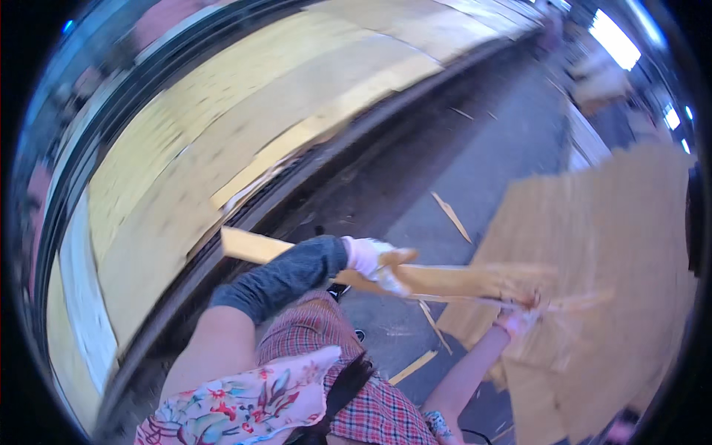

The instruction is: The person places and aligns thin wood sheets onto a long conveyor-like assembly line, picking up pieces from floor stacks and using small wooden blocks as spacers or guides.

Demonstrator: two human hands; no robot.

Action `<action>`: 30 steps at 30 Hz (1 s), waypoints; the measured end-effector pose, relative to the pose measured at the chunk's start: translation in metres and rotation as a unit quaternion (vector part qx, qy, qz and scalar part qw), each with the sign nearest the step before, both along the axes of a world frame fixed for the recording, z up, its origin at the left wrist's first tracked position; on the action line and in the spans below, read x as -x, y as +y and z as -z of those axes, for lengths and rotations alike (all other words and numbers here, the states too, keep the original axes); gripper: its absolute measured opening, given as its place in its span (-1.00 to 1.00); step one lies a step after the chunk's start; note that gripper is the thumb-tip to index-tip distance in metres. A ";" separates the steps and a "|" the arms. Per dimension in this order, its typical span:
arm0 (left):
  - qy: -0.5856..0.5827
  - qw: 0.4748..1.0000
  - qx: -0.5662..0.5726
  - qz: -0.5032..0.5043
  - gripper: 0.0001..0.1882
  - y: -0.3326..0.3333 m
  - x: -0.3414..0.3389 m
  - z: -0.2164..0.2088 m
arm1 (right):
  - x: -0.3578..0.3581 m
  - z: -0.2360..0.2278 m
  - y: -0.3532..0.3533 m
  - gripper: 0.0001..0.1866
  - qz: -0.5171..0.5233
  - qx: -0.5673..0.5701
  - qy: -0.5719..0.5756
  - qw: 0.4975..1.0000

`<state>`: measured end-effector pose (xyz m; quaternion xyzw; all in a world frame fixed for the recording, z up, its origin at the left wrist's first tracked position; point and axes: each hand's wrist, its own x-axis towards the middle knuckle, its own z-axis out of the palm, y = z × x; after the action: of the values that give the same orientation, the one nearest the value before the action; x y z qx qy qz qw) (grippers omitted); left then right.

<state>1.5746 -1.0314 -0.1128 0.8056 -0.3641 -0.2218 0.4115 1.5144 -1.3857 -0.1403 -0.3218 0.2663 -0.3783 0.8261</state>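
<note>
A long, pale strip of wood veneer (pixel 256 245) lies across in front of my body. My left hand (pixel 378 265), in a light glove below a dark sleeve cover, is closed around the strip near its middle. To the right, my gloved right hand (pixel 518 320) is at the strip's far right end, over a stack of brown veneer sheets (pixel 593 245). Motion smears its fingers, so their grip is unclear. The stack's edges are ragged and its sheets overlap unevenly.
A long conveyor-like bed (pixel 245 111) carrying pale veneer sheets runs along the left, with a dark edge rail (pixel 356 137). Loose veneer slivers (pixel 451 216) lie on the grey floor (pixel 482 159). Further stacked material (pixel 601 78) stands at the far right.
</note>
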 end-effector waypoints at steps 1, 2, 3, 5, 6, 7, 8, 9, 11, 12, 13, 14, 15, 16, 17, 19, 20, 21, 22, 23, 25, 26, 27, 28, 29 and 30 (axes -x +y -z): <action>0.117 0.991 -0.048 0.042 -0.33 0.029 0.012 -0.013 | 0.001 -0.009 0.017 -0.53 0.004 -0.004 0.031 1.000; 0.102 0.990 -0.094 -0.007 -0.40 0.056 0.031 -0.016 | -0.009 -0.001 0.028 -0.53 -0.024 -0.004 0.027 0.999; 0.086 0.985 -0.140 -0.052 -0.46 0.081 0.054 -0.018 | -0.021 0.009 0.040 -0.50 -0.049 -0.010 0.039 0.998; 0.125 0.966 -0.127 -0.187 -0.59 0.113 0.099 -0.023 | -0.051 0.013 0.065 -0.48 -0.105 -0.013 0.052 0.993; 0.115 0.948 -0.153 -0.254 -0.61 0.129 0.109 -0.027 | -0.065 0.002 0.080 -0.48 -0.247 0.076 0.071 0.963; 0.120 0.943 -0.146 -0.273 -0.61 0.147 0.117 -0.030 | -0.078 -0.006 0.096 -0.49 -0.380 0.165 0.089 0.906; 0.101 0.934 -0.136 -0.315 -0.60 0.170 0.116 -0.035 | -0.098 -0.004 0.114 -0.38 -0.351 0.372 0.175 0.842; 0.083 0.923 -0.127 -0.355 -0.58 0.192 0.113 -0.039 | -0.110 -0.005 0.130 -0.38 -0.365 0.379 0.171 0.833; 0.054 0.908 -0.156 -0.385 -0.48 0.242 0.101 -0.036 | -0.133 0.001 0.175 -0.44 -0.470 0.316 0.271 0.778; 0.004 0.891 -0.168 -0.421 -0.45 0.266 0.094 -0.016 | -0.140 0.013 0.197 -0.58 -0.510 0.250 0.265 0.779; 0.037 0.881 -0.184 -0.435 -0.42 0.287 0.081 -0.015 | -0.142 0.040 0.219 -0.65 -0.558 0.238 0.290 0.740; 0.034 0.868 -0.182 -0.461 -0.42 0.308 0.069 -0.007 | -0.139 0.059 0.246 -0.71 -0.603 0.225 0.316 0.697; 0.032 0.855 -0.179 -0.486 -0.43 0.330 0.055 0.007 | -0.123 0.059 0.287 -0.79 -0.634 0.138 0.307 0.696; 0.052 0.842 -0.175 -0.508 -0.44 0.354 0.040 0.026 | -0.114 0.083 0.319 -0.83 -0.648 0.053 0.347 0.676; 0.058 0.825 -0.166 -0.538 -0.45 0.376 0.026 0.034 | -0.100 0.093 0.350 -0.82 -0.669 0.062 0.342 0.657; 0.126 0.779 -0.163 -0.593 -0.48 0.415 -0.002 0.057 | -0.088 0.091 0.418 -0.74 -0.704 0.122 0.333 0.615; 0.137 0.776 -0.156 -0.596 -0.48 0.430 -0.012 0.075 | -0.094 0.080 0.450 -0.68 -0.715 0.203 0.376 0.553; 0.199 0.773 -0.201 -0.568 -0.51 0.443 -0.021 0.093 | -0.107 0.068 0.484 -0.63 -0.719 0.281 0.413 0.483; 0.261 0.769 -0.243 -0.530 -0.53 0.448 -0.028 0.108 | -0.124 0.068 0.507 -0.59 -0.727 0.318 0.409 0.451; 0.271 0.769 -0.235 -0.529 -0.53 0.451 -0.034 0.113 | -0.146 0.068 0.533 -0.54 -0.734 0.354 0.402 0.418; 0.278 0.773 -0.228 -0.523 -0.57 0.453 -0.037 0.122 | -0.187 0.059 0.589 -0.42 -0.747 0.483 0.321 0.325; 0.286 0.775 -0.221 -0.519 -0.57 0.450 -0.040 0.127 | -0.209 0.065 0.620 -0.35 -0.717 0.598 0.239 0.265; 0.239 0.780 -0.233 -0.530 -0.57 0.446 -0.046 0.132 | -0.236 0.121 0.628 -0.31 -0.660 0.705 0.042 0.256; 0.197 0.775 -0.246 -0.547 -0.58 0.448 -0.045 0.137 | -0.246 0.121 0.664 -0.34 -0.627 0.761 0.012 0.167; 0.203 0.775 -0.242 -0.547 -0.58 0.447 -0.046 0.143 | -0.249 0.114 0.698 -0.35 -0.603 0.789 0.036 0.112; 0.200 0.770 -0.252 -0.551 -0.60 0.446 -0.047 0.149 | -0.248 0.106 0.718 -0.34 -0.575 0.814 0.060 0.058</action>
<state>1.6216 -0.5858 -0.2619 0.8803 0.3021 -0.1966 0.3083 1.7627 -0.6680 -0.2463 -0.8669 -0.4278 0.2556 -0.0128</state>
